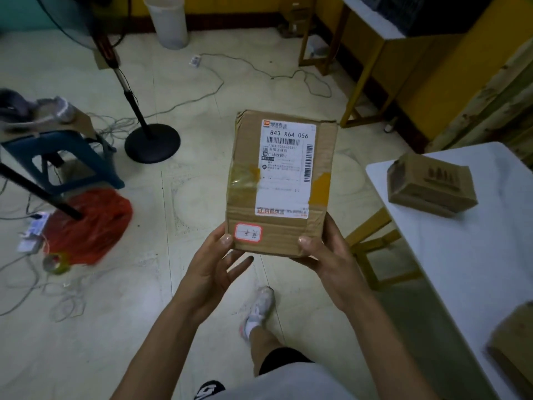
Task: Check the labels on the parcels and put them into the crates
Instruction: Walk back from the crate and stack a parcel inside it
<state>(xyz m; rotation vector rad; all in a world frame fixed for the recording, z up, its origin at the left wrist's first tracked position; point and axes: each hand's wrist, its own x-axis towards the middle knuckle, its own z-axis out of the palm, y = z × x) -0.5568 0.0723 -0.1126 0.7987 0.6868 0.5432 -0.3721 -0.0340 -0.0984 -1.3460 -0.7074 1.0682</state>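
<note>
A brown cardboard parcel (245,203) is held up in front of me over the floor, label side facing me. Its white shipping label (285,171) reads 843 X64 056, and a small red-edged sticker (248,232) with handwriting sits near its bottom edge. My left hand (213,272) grips the lower left corner, thumb on the front face. My right hand (328,255) grips the lower right corner the same way. Two more cardboard parcels lie on the white table (467,264): one (431,184) at its far end, another (513,350) at the right edge. No crate is in view.
A fan stand with a round black base (152,142) is on the floor ahead. A blue stool (62,157), a red plastic bag (92,223), a tape roll (56,262) and loose cables lie at the left. A white bin (167,20) stands by the far wall.
</note>
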